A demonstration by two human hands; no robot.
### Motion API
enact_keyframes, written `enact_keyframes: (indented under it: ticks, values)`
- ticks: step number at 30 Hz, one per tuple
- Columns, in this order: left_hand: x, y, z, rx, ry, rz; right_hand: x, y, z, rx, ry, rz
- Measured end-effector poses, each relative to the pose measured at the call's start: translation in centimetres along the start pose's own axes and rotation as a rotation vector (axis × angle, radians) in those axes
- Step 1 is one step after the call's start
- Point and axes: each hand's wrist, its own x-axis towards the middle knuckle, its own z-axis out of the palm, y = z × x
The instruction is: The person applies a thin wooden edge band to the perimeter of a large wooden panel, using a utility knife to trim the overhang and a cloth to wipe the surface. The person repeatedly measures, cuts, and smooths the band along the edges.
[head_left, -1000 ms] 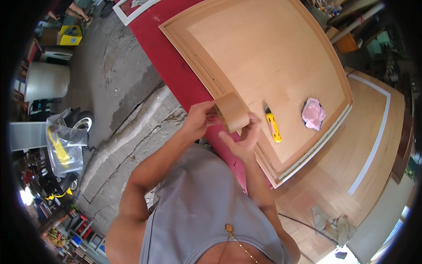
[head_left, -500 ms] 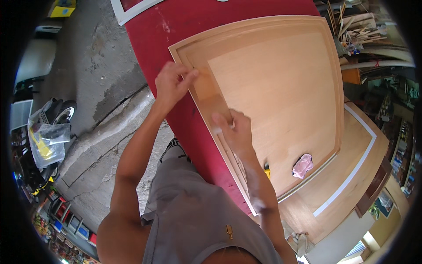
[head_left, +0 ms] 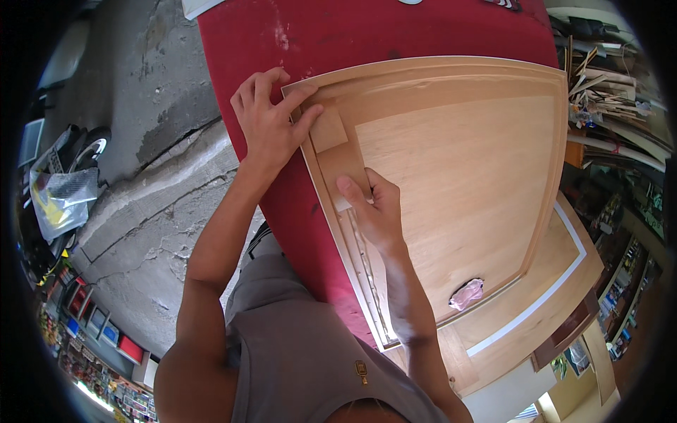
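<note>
A light wooden door panel [head_left: 458,162] with a raised frame lies on a red board [head_left: 296,211]. A thin tan sheet [head_left: 330,131] lies flat in the recessed band near the panel's upper left corner. My left hand [head_left: 266,120] spreads over that corner, its thumb pressing the sheet's upper end. The fingers of my right hand [head_left: 374,208] press down on the sheet's lower end, by the panel's left edge.
A crumpled pink cloth [head_left: 467,294] rests on the panel's lower right. A larger wooden board with a white stripe [head_left: 564,282] lies beneath. Scrap wood pieces [head_left: 606,84] pile at the right. A plastic bag [head_left: 63,197] sits on the cracked concrete floor [head_left: 155,211] at left.
Both hands carried the tan sheet from mid-air near my chest up to the panel's upper left corner and laid it flat. The view has shifted; the yellow knife is out of sight.
</note>
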Motion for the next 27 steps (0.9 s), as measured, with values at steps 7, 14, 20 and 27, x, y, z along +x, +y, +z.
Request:
enact_keyframes:
  ticks: [7, 14, 20, 27]
  values:
    - [0.7, -0.2, 0.2, -0.061, -0.065, 0.093, -0.1, -0.3, 0.1, 0.009, 0.001, -0.019]
    - [1.6, -0.5, 0.7, -0.126, -0.04, 0.072, -0.1, -0.3, 0.4, 0.149, -0.008, -0.024]
    - [1.6, -0.8, 0.5, -0.029, 0.018, 0.151, 0.6, 0.5, 0.8, 0.215, -0.021, -0.034]
    - [0.8, -1.0, 1.5, -0.05, 0.09, 0.141, 0.5, -0.6, 0.8, 0.149, -0.016, -0.031]
